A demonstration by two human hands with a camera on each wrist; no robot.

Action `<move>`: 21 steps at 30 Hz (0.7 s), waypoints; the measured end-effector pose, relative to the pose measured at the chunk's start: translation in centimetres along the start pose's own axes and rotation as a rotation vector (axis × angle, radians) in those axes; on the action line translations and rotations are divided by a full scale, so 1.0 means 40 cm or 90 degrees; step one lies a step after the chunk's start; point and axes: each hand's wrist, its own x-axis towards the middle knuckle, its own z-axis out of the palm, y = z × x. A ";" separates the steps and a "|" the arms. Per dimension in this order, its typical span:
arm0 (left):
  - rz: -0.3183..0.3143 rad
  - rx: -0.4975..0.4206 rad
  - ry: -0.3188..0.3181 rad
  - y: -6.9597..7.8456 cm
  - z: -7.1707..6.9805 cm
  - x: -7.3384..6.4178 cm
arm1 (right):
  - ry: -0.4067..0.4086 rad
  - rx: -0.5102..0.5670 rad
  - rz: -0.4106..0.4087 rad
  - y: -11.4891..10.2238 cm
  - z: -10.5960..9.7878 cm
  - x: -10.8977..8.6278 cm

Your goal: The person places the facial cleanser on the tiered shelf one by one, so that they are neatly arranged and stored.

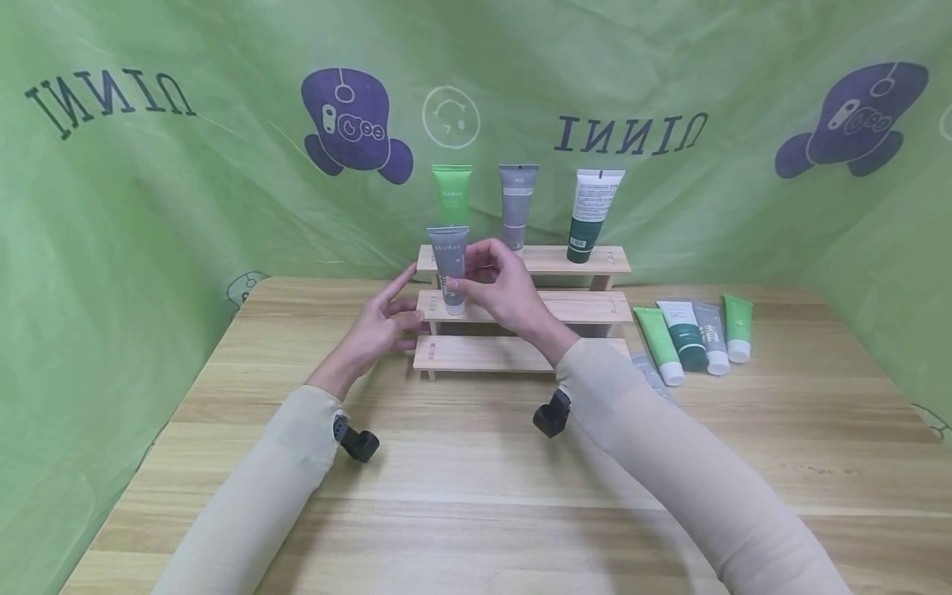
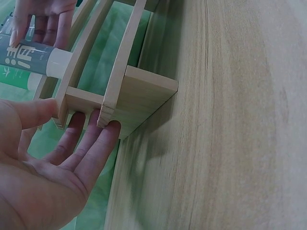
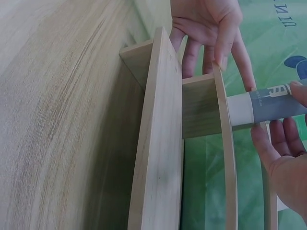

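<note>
A grey squeeze tube [image 1: 449,260] with a white cap stands cap-down at the left end of the middle tier of a wooden three-tier stand [image 1: 550,307]. My right hand [image 1: 509,289] pinches this tube between thumb and fingers, its cap right at the tier's surface in the right wrist view. At the stand's left end, my left hand [image 1: 375,330] touches the tier ends with extended fingers and thumb. On the top tier stand a green tube [image 1: 452,194], a darker grey tube [image 1: 516,202] and a white-and-dark-green tube [image 1: 592,216].
Right of the stand, several tubes lie on the wood-grain table [image 1: 461,496], among them a green tube [image 1: 658,343] and a white-and-green tube [image 1: 683,332]. Another grey tube [image 1: 650,376] is partly hidden by my right sleeve. A green printed curtain [image 1: 260,207] hangs behind.
</note>
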 end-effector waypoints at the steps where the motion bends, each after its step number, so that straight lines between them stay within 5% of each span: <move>1: 0.000 0.000 0.000 0.000 0.001 0.001 | -0.001 0.002 0.003 0.000 -0.003 -0.001; 21: 0.004 0.021 0.003 0.001 0.005 0.000 | -0.028 0.051 0.100 -0.031 -0.119 -0.100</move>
